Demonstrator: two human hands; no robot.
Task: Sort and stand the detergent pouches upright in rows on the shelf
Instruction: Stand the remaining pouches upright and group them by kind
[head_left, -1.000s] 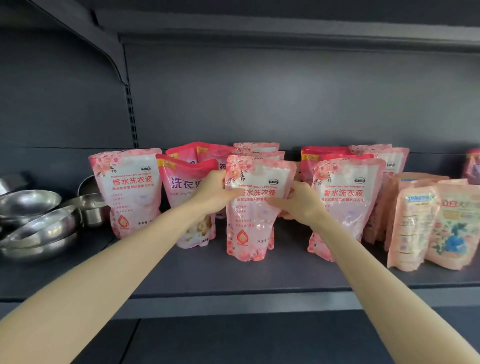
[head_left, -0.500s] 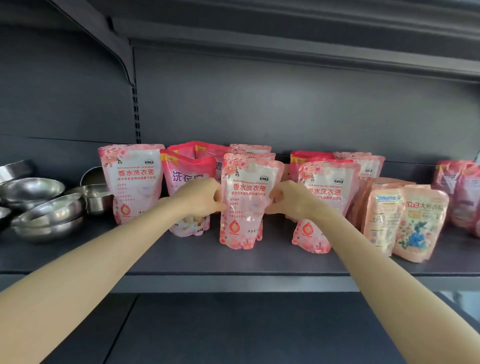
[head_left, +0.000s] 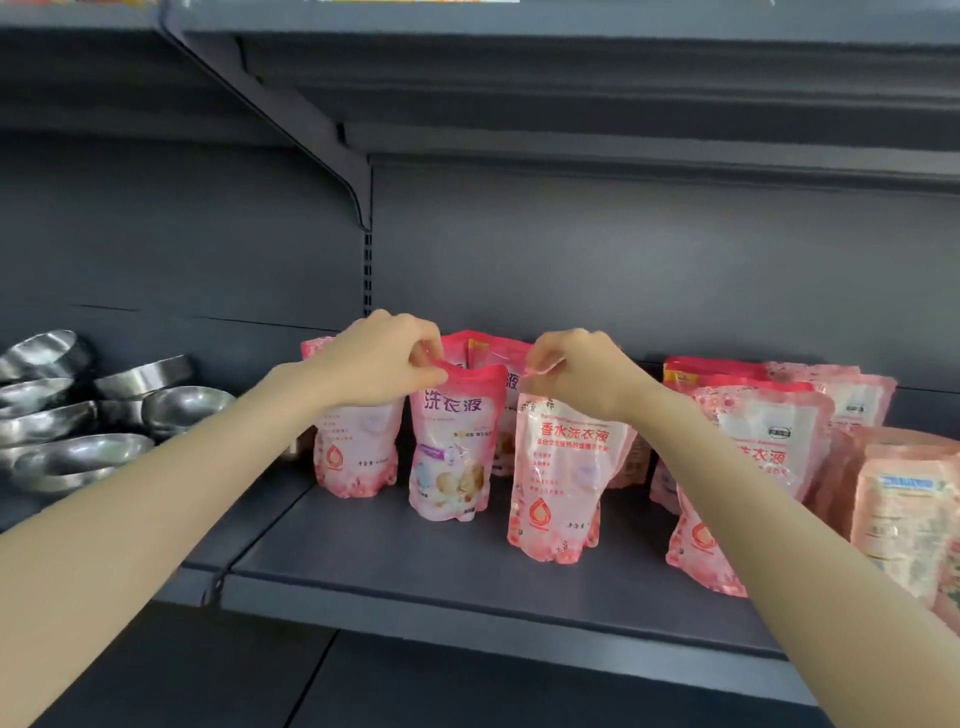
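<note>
Pink detergent pouches stand upright on the dark grey shelf (head_left: 415, 577). My left hand (head_left: 382, 364) pinches the top corner of a deep-pink pouch (head_left: 452, 447) with purple lettering. My right hand (head_left: 576, 371) pinches the top of a pale floral pouch (head_left: 561, 483) that stands nearest the shelf front. Another pale floral pouch (head_left: 356, 452) stands behind my left wrist, partly hidden. More deep-pink pouches (head_left: 493, 353) stand in a back row. A further floral pouch (head_left: 748, 467) stands to the right, partly covered by my right forearm.
Stacked steel bowls (head_left: 78, 441) fill the neighbouring shelf bay on the left. Peach-coloured pouches (head_left: 904, 509) stand at the far right. A shelf bracket (head_left: 358, 197) and the upper shelf hang overhead. Bare shelf surface lies in front of the pouches.
Both hands left the sides of the middle floral pouch and rose to the pouch tops: the left now pinches the deep-pink pouch, the right the floral one. The view has shifted left.
</note>
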